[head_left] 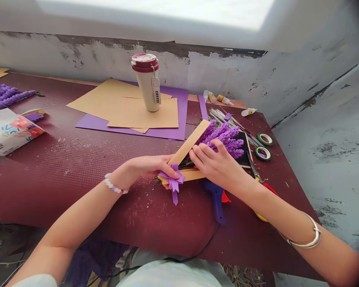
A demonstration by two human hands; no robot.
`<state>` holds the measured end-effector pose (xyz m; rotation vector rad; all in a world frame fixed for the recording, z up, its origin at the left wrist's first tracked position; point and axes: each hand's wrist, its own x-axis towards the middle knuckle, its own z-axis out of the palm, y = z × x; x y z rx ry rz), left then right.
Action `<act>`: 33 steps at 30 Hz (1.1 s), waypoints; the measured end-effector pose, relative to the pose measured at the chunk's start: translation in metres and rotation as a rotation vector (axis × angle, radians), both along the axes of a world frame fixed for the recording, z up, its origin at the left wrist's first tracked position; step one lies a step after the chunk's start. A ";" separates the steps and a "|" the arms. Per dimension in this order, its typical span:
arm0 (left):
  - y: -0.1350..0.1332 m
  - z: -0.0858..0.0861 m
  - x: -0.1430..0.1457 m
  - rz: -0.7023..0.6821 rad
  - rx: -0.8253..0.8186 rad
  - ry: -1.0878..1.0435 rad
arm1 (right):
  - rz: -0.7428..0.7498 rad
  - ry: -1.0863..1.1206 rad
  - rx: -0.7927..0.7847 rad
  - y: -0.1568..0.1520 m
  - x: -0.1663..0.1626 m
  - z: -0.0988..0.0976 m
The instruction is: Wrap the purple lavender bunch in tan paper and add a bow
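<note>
A small bouquet of purple lavender-like flowers (225, 137) is tilted above the table, its heads toward the far right. Strips of tan paper (190, 143) run along both sides of its stems, and a purple bow (175, 178) sits at the gathered end. My left hand (155, 165) is closed around that end, thumb pressed on the bow. Bent over the stems just below the flower heads, my right hand (214, 161) grips the bouquet, partly covering it. Beneath the right wrist lies a blue hot glue gun (217, 203) with a red trigger.
A coffee cup (148, 83) stands on tan and purple sheets (92, 99). Right of the bouquet lie scissors (254, 167), green tape rolls (262, 153), wire stems (221, 115) and small glue bottles (225, 99). At left are a tissue pack (12, 131) and more purple flowers (8, 93).
</note>
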<state>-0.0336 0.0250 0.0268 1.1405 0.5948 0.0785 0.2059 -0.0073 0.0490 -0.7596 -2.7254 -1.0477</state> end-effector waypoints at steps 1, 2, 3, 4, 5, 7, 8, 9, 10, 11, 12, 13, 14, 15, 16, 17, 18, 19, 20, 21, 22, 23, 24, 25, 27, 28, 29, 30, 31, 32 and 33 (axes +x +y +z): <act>0.000 0.001 0.000 -0.010 0.012 0.007 | 0.029 -0.031 0.022 0.001 0.002 0.000; -0.001 0.001 0.000 -0.022 0.024 0.019 | 0.063 -0.059 0.035 0.002 0.004 0.000; -0.002 0.002 0.000 -0.030 0.035 0.035 | 0.096 -0.087 0.040 0.004 0.006 0.002; -0.003 0.004 0.000 -0.026 0.047 0.052 | 0.120 -0.113 0.040 0.007 0.008 0.004; -0.004 0.005 0.000 -0.014 0.058 0.069 | 0.138 -0.135 0.038 0.009 0.009 0.006; -0.006 0.007 0.002 0.035 0.080 0.097 | 0.164 -0.159 0.055 0.014 0.012 0.009; -0.007 0.009 0.003 0.061 0.090 0.106 | 0.179 -0.159 0.073 0.016 0.013 0.010; -0.009 0.010 0.004 0.079 0.098 0.112 | 0.200 -0.149 0.094 0.018 0.014 0.010; -0.010 0.011 0.004 0.089 0.104 0.115 | 0.219 -0.135 0.113 0.019 0.015 0.010; -0.011 0.011 0.005 0.094 0.107 0.116 | 0.233 -0.121 0.130 0.019 0.016 0.009; -0.012 0.012 0.006 0.095 0.108 0.114 | 0.240 -0.109 0.138 0.018 0.016 0.008; -0.013 0.012 0.007 0.093 0.108 0.111 | 0.241 -0.102 0.138 0.018 0.017 0.007; -0.014 0.012 0.007 0.092 0.107 0.111 | 0.239 -0.098 0.130 0.017 0.018 0.005; -0.015 0.012 0.008 0.093 0.105 0.111 | 0.242 -0.095 0.116 0.015 0.019 0.004; -0.016 0.012 0.008 0.094 0.102 0.111 | 0.247 -0.092 0.095 0.014 0.020 0.003; -0.016 0.011 0.008 0.098 0.098 0.109 | 0.255 -0.092 0.068 0.014 0.020 0.003; -0.016 0.010 0.009 0.104 0.093 0.108 | 0.263 -0.098 0.041 0.014 0.020 0.002; -0.016 0.009 0.009 0.110 0.089 0.107 | 0.268 -0.105 0.020 0.014 0.020 0.002; -0.015 0.008 0.009 0.113 0.085 0.107 | 0.271 -0.112 0.003 0.015 0.020 0.001; -0.015 0.007 0.009 0.110 0.081 0.105 | 0.274 -0.111 -0.009 0.016 0.019 0.001; -0.015 0.006 0.009 0.104 0.075 0.102 | 0.280 -0.098 -0.020 0.017 0.018 -0.001; -0.014 0.005 0.009 0.096 0.069 0.096 | 0.292 -0.072 -0.032 0.018 0.017 -0.002; -0.014 0.004 0.009 0.088 0.063 0.089 | 0.307 -0.037 -0.052 0.019 0.016 -0.004; -0.014 0.003 0.009 0.084 0.059 0.083 | 0.321 0.000 -0.076 0.020 0.015 -0.005; -0.013 0.002 0.009 0.094 0.055 0.079 | 0.338 0.072 -0.124 0.021 0.013 -0.009; -0.013 0.001 0.009 0.104 0.053 0.082 | 0.341 0.102 -0.145 0.021 0.011 -0.011; -0.013 0.001 0.009 0.114 0.051 0.084 | 0.341 0.129 -0.165 0.021 0.011 -0.012; -0.013 0.002 0.009 0.125 0.049 0.086 | 0.340 0.156 -0.185 0.021 0.010 -0.013; -0.014 0.002 0.008 0.135 0.045 0.088 | 0.338 0.179 -0.205 0.021 0.009 -0.014; -0.014 0.003 0.008 0.140 0.041 0.089 | 0.335 0.200 -0.224 0.020 0.009 -0.015; -0.014 0.004 0.008 0.142 0.037 0.091 | 0.333 0.216 -0.243 0.020 0.008 -0.016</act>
